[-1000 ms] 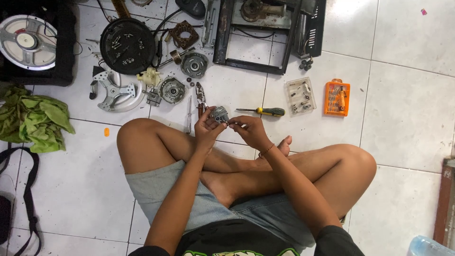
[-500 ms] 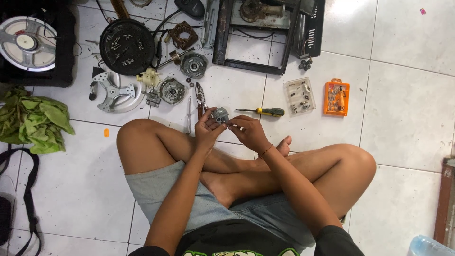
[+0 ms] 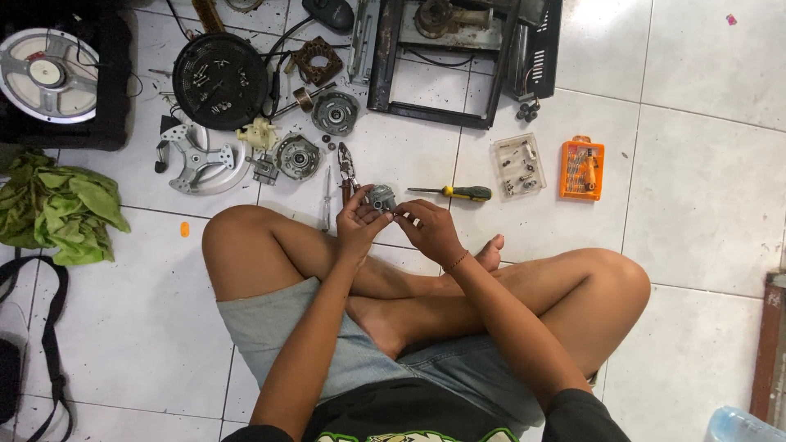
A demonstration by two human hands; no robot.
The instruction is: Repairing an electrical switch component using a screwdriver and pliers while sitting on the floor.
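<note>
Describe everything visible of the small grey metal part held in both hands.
The small grey metal part is a compact, roundish, dull silvery piece; finer detail is too small to tell. It is held above the white tiled floor, in front of the crossed legs. The left hand cups it from below; the right hand's fingertips touch its right side.

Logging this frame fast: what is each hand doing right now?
Left hand: closed around the small grey metal part, holding it up.
Right hand: fingertips pinch at that part's side; whether it holds a tool cannot be told.
</note>
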